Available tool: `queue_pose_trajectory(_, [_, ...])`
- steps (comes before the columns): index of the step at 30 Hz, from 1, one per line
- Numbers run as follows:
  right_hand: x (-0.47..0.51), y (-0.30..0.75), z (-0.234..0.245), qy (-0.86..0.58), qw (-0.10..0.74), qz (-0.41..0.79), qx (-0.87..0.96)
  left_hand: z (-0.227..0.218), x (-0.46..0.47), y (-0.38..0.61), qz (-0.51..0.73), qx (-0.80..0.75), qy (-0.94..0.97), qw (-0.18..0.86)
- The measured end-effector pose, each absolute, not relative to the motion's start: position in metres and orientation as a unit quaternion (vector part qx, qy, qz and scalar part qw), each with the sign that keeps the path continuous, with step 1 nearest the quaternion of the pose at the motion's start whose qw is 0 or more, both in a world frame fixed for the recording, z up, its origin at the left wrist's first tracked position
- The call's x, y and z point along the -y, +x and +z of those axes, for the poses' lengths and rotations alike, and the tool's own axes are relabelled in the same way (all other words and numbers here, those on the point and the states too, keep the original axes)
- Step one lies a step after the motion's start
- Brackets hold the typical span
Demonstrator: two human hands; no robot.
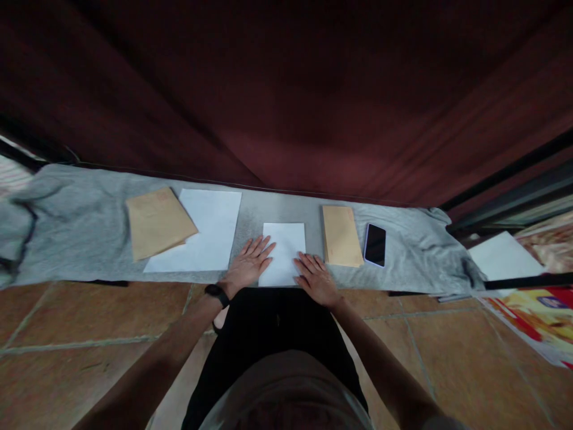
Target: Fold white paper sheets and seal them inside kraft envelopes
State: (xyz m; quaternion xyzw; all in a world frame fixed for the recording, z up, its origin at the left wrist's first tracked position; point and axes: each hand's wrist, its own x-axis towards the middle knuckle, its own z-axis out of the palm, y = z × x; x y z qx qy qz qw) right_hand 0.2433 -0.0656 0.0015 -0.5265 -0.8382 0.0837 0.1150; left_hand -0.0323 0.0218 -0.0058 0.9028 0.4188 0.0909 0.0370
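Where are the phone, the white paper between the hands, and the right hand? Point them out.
Phone (375,245): head view, middle of its dark screen.
White paper (283,253): head view, its bare middle.
Right hand (318,279): head view, back of the hand.

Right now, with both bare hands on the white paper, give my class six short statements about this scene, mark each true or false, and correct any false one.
1. The bare left hand and bare right hand both touch the small white rectangular paper. True.
2. A black wristband circles the right wrist. False: the black wristband is on the left.
3. Flat brown paper pieces overlap the large white sheet. True.
4. A phone lies between the hands. False: the dark-screened rectangular phone lies right of the brown paper stack.
5. Wrinkled grey cloth lies under the papers. True.
6. Both hands are clenched. False: their fingers are extended.
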Motion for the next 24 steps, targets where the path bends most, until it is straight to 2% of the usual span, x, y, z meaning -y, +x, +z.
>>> queue_pose_trajectory(8, [0.066,0.256,0.002,-0.483,0.081,0.115,0.864,0.004,0.014,-0.055,0.071,-0.313,0.946,0.048])
queue_pose_trajectory(24, [0.055,0.262,-0.005,-0.503,0.189,0.191,0.822,0.01,0.019,-0.049,0.086,-0.354,0.927,0.09])
